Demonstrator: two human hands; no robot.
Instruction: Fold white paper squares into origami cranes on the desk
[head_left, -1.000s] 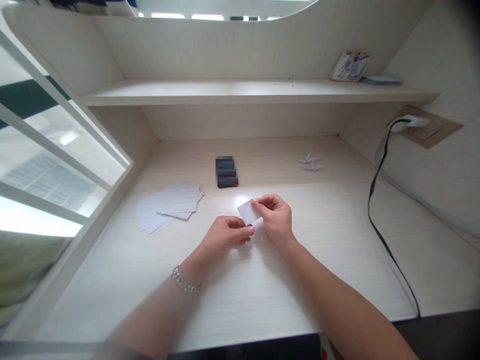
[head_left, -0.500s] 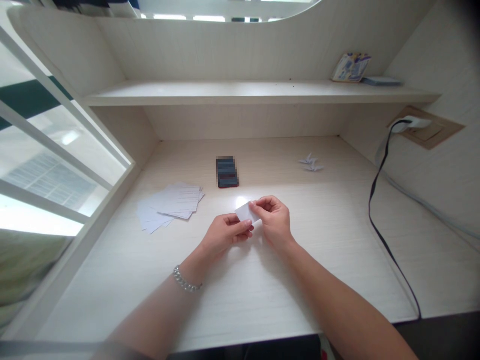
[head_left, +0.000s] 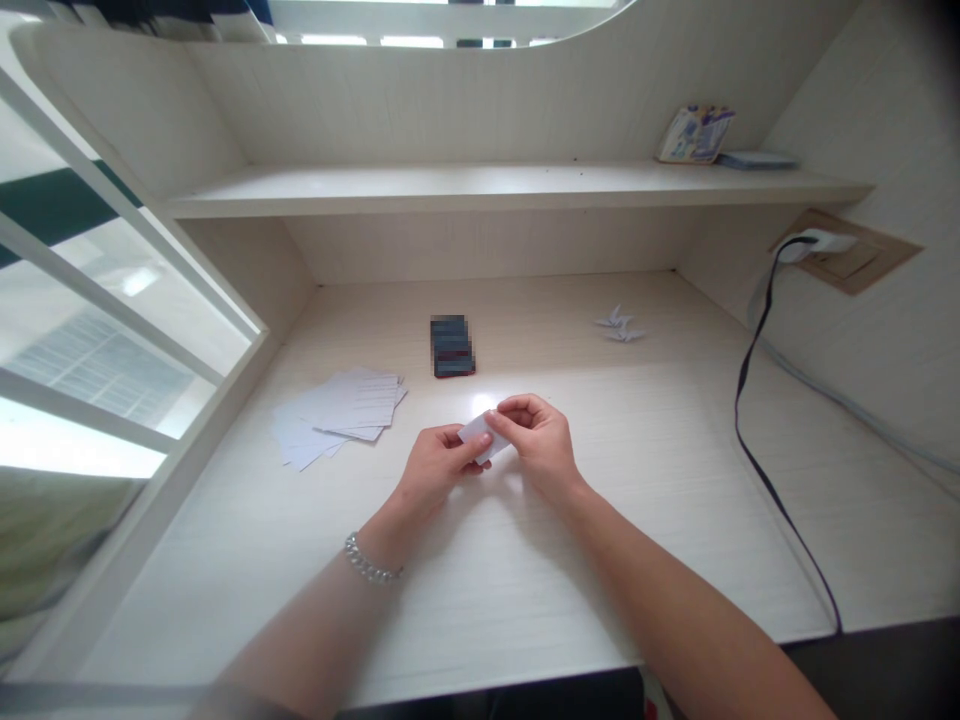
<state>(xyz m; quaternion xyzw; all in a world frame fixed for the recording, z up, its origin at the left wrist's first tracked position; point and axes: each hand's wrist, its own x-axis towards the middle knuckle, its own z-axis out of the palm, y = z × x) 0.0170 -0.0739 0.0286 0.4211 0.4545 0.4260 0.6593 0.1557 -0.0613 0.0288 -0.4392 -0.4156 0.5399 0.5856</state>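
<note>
Between my two hands is a small folded piece of white paper (head_left: 474, 428), held just above the desk. My left hand (head_left: 442, 462) pinches its near left side, thumb on top. On the right, my right hand (head_left: 540, 435) grips the opposite edge between thumb and fingers. The far sides of the fingers and the paper's underside are hidden. Left of my hands lies a fanned pile of paper sheets (head_left: 352, 405), some lined. Two small folded paper figures (head_left: 621, 325) rest on the desk at the back right.
A dark phone (head_left: 452, 346), its screen pixelated, lies beyond my hands. A black cable (head_left: 742, 400) runs from a wall socket (head_left: 855, 252) down the desk's right side. The shelf (head_left: 450, 185) above holds a small printed packet (head_left: 696, 135). White bars (head_left: 82, 410) flank the left.
Both hands have shifted slightly left with the paper, and its angle has changed a little between the fingers. The view has also moved slightly.
</note>
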